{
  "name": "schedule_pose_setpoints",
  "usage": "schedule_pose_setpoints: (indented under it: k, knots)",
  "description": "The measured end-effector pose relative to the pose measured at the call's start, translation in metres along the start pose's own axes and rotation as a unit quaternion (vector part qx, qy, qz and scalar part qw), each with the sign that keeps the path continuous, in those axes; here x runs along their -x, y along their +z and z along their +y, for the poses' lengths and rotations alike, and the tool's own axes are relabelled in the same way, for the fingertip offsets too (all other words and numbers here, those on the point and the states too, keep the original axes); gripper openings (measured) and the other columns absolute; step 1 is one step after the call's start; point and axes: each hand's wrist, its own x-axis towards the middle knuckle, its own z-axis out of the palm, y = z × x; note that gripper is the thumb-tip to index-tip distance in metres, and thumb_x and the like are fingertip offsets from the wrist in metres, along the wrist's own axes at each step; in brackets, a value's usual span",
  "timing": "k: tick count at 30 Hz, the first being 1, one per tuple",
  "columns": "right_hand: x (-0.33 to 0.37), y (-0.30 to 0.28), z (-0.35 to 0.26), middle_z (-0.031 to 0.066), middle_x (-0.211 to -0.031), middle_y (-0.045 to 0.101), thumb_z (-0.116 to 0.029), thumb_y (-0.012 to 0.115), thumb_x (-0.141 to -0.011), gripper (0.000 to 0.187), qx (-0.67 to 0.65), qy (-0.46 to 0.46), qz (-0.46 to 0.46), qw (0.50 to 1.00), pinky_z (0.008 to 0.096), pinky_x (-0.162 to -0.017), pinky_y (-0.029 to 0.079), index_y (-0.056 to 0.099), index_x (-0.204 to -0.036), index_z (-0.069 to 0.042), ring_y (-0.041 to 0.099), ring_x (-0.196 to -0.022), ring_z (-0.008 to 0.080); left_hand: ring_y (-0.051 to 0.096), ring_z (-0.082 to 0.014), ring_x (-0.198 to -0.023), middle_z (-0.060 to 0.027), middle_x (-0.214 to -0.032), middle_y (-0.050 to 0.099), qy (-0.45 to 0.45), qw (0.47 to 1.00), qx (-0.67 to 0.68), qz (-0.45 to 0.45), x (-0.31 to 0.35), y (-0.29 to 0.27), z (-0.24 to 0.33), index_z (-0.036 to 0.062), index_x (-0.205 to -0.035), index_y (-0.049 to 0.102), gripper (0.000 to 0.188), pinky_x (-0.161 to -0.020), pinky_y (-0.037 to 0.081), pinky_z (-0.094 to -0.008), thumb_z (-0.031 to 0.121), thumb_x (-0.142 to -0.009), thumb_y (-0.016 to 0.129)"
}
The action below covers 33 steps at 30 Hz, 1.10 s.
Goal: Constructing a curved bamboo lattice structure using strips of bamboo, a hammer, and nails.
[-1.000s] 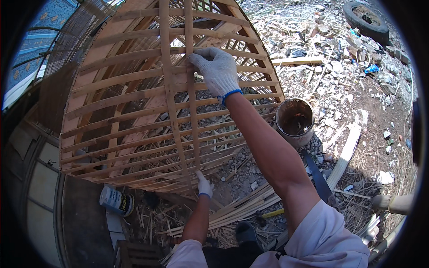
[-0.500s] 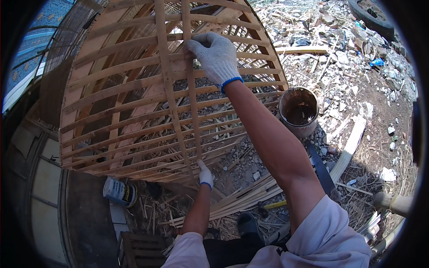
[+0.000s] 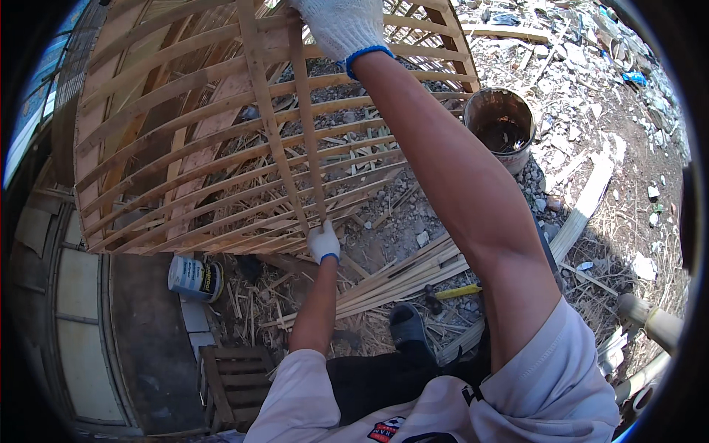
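Observation:
A slatted wooden frame (image 3: 177, 151) of thin, curved strips stands before me, with long crosspieces running over the slats. Along one of these, a narrow wooden strip (image 3: 304, 111), both hands are placed. My right hand (image 3: 343, 28), in a white knit glove with a blue cuff, is closed on its upper part; its fingertips are partly cut off by the top edge of the view. Lower down, my left hand (image 3: 323, 242), gloved the same way, is closed around the strip's bottom end. Just left of it runs a second crosspiece (image 3: 267, 111).
A rusty bucket (image 3: 498, 125) stands right of the frame. Loose wooden strips (image 3: 391, 277) lie on the rubble by my feet, near a yellow-handled hammer (image 3: 450, 292). Left are a paint can (image 3: 194, 278) and a small slatted wooden stool (image 3: 235, 380).
The view has tipped downward, so the frame, bucket and both hands appear higher. Both hands stay on the same strip.

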Motion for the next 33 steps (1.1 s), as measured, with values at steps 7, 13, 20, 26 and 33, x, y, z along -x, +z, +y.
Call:
schedule_pose_setpoints:
  k: [7, 13, 20, 26, 33]
  knots:
    - [0.005, -0.008, -0.006, 0.0181, -0.088, 0.075, -0.024, 0.072, -0.087, 0.022, -0.018, -0.024, 0.009, 1.0, 0.0397, -0.082, 0.056, 0.075, -0.091, -0.003, 0.073, -0.086, 0.0308, 0.07, -0.036, -0.102, -0.0204, -0.111, 0.073, 0.051, 0.996, 0.034, 0.066, -0.008, 0.014, -0.04, -0.0009, -0.119, 0.07, 0.044, -0.089, 0.052, -0.044, 0.036, -0.096, 0.062]
    - [-0.001, 0.004, -0.006, 0.0202, -0.095, 0.075, -0.027, 0.071, -0.086, 0.023, 0.011, -0.013, 0.019, 1.0, 0.0443, -0.086, 0.055, 0.076, -0.092, -0.006, 0.071, -0.094, 0.0351, 0.069, -0.0311, -0.106, -0.0211, -0.118, 0.071, 0.015, 0.993, 0.115, 0.001, -0.048, 0.011, -0.091, -0.0047, -0.127, 0.066, 0.041, -0.09, 0.054, -0.0395, 0.023, -0.097, 0.06]
    - [-0.003, -0.001, 0.003, 0.0182, -0.099, 0.075, -0.028, 0.071, -0.087, 0.027, -0.025, 0.014, 0.004, 1.0, 0.0417, -0.087, 0.055, 0.075, -0.103, -0.006, 0.072, -0.096, 0.0312, 0.068, -0.026, -0.104, -0.0184, -0.126, 0.065, 0.028, 0.971, 0.222, -0.083, -0.025, 0.017, -0.064, -0.007, -0.131, 0.062, 0.04, -0.086, 0.054, -0.0362, 0.018, -0.1, 0.055]
    - [0.017, -0.007, 0.01, 0.0108, -0.102, 0.076, -0.028, 0.073, -0.092, 0.033, -0.169, 0.022, -0.073, 0.983, 0.0359, -0.086, 0.057, 0.075, -0.114, -0.003, 0.072, -0.088, 0.0201, 0.065, -0.0364, -0.114, -0.0212, -0.117, 0.07, 0.161, 0.985, 0.055, -0.026, 0.022, -0.012, 0.0, 0.0002, -0.127, 0.067, 0.043, -0.102, 0.047, -0.0432, 0.03, -0.096, 0.063]
    - [0.025, -0.016, -0.033, 0.0062, -0.101, 0.075, -0.028, 0.072, -0.095, 0.035, -0.263, -0.001, -0.171, 0.95, 0.0295, -0.084, 0.057, 0.073, -0.117, -0.002, 0.069, -0.09, 0.0117, 0.059, -0.0303, -0.127, -0.0184, -0.137, 0.06, 0.208, 0.922, 0.248, -0.215, 0.069, -0.054, 0.085, -0.0002, -0.144, 0.052, 0.054, -0.108, 0.044, -0.0418, 0.021, -0.095, 0.065]
